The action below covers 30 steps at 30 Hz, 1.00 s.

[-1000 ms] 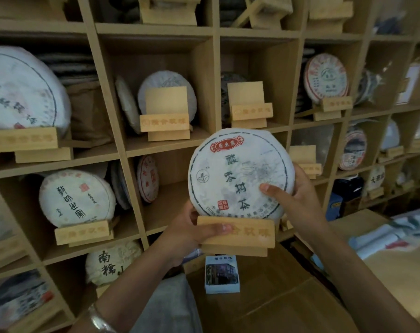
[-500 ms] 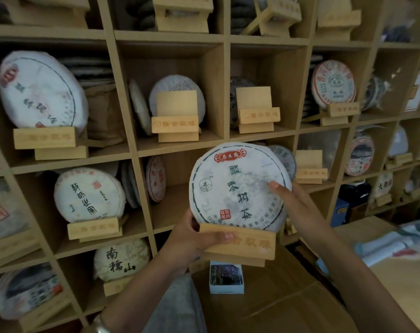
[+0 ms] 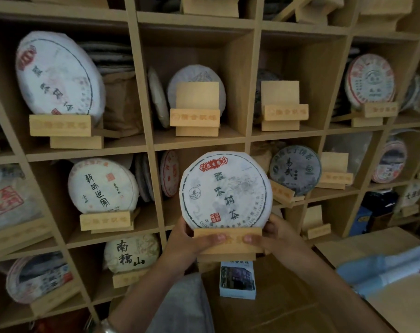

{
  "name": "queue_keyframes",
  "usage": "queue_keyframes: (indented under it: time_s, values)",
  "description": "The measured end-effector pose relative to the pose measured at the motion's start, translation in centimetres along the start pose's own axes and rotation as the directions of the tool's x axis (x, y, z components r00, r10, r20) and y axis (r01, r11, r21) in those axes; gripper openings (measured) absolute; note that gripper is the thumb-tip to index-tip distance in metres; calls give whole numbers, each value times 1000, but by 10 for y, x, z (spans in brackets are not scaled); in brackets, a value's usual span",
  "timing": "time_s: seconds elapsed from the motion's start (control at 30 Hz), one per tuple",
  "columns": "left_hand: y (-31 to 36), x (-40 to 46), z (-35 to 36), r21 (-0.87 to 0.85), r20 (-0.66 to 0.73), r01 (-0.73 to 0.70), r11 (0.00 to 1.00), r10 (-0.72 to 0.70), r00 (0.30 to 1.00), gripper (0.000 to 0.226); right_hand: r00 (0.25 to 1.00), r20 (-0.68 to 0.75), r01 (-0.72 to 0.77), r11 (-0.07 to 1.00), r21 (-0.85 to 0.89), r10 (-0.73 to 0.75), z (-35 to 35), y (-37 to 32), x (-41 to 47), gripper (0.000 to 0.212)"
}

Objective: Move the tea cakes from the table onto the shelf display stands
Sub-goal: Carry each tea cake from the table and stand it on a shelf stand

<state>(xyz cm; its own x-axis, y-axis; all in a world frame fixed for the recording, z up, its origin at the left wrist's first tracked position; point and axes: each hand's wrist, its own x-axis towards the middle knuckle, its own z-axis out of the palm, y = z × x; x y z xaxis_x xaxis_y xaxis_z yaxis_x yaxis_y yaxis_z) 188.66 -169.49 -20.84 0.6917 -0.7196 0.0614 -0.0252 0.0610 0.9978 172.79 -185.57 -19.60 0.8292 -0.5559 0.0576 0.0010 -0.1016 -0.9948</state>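
A round white paper-wrapped tea cake (image 3: 225, 191) with a red label and dark characters stands upright in a small wooden display stand (image 3: 228, 248). My left hand (image 3: 187, 243) grips the stand's left end, thumb across its front. My right hand (image 3: 273, 239) grips the right end the same way. Stand and cake are held in the air in front of the wooden shelf (image 3: 153, 145), before a middle-row cubby.
The shelf's cubbies hold many wrapped tea cakes on stands, such as one at left (image 3: 100, 186) and a dark one at right (image 3: 295, 169). Bare stands (image 3: 195, 109) (image 3: 282, 106) sit in the upper cubbies. A small printed box (image 3: 237, 278) stands on the wooden table (image 3: 377, 251) below.
My right hand left the cake's face and dropped to grip the stand's right end. The view moved closer to the shelf, with cake and stand carried toward it.
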Motion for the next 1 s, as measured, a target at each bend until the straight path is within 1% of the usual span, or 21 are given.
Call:
queue_keyframes:
  time_s: [0.13,0.3,0.47,0.57,0.67,0.87,1.0]
  values:
    - [-15,13,-13,12,-22,-10,1000,10,1000,80,1000,7,-19,1000,-25,19,9,10,20,49]
    - [-30,38,-29,-1,-78,4,1000,-4,997,78,998,44,-42,999,-16,43,20,21,59,52]
    - [-41,70,-43,27,-112,-4,1000,7,994,66,996,80,-30,999,-15,31,29,33,100,55]
    - [-47,90,-49,23,-121,3,1000,0,993,67,997,67,-28,1000,-10,28,31,43,123,59]
    - [-53,108,-54,29,-130,7,1000,-3,992,68,998,51,-33,999,7,33,33,53,145,59]
    - [-68,139,-60,58,-139,-5,998,13,990,66,997,60,-44,999,18,42,35,71,179,62]
    - [-78,154,-60,63,-151,-5,998,15,988,74,997,63,-42,998,43,39,34,77,194,62]
